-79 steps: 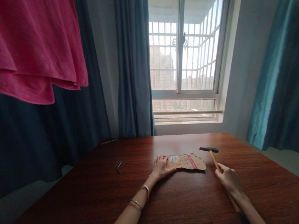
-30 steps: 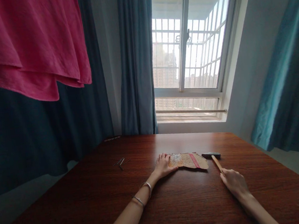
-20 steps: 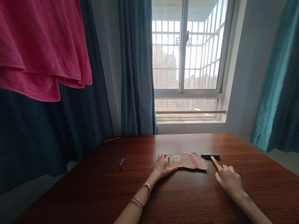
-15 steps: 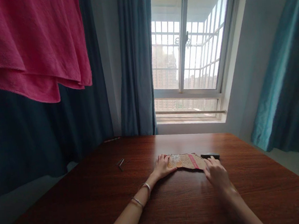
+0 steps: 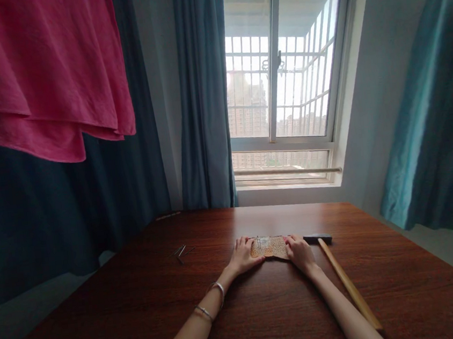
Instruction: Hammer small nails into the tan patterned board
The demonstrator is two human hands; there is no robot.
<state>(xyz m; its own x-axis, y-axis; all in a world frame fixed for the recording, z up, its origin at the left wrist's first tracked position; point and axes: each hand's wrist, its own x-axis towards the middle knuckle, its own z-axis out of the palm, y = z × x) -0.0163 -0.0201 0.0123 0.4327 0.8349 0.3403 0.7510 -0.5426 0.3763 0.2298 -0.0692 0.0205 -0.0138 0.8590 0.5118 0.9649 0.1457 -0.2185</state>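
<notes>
A flat tan piece of board or cardboard [image 5: 277,246] with a spotted pattern lies on the table in front of me. My left hand [image 5: 243,255] grips its left end, thumb along the near edge and fingers on the far side. At the opposite end, my right hand [image 5: 300,251] has its fingers closed over the board, covering most of a pink stripe. A few thin upright pins or nails [image 5: 259,241] seem to stand at the board's far left part. Just right of my right hand rests a hammer [image 5: 350,285] with a dark head and wooden handle.
Several loose nails [image 5: 181,253] lie on the brown wooden table [image 5: 144,307] to the left. A pink towel [image 5: 47,80] hangs at the upper left. Behind the table are blue curtains [image 5: 202,96] and a barred window [image 5: 275,94].
My right hand has moved left from beside the hammer head onto the board's right end. The hammer's handle now shows. My left hand stays on the board.
</notes>
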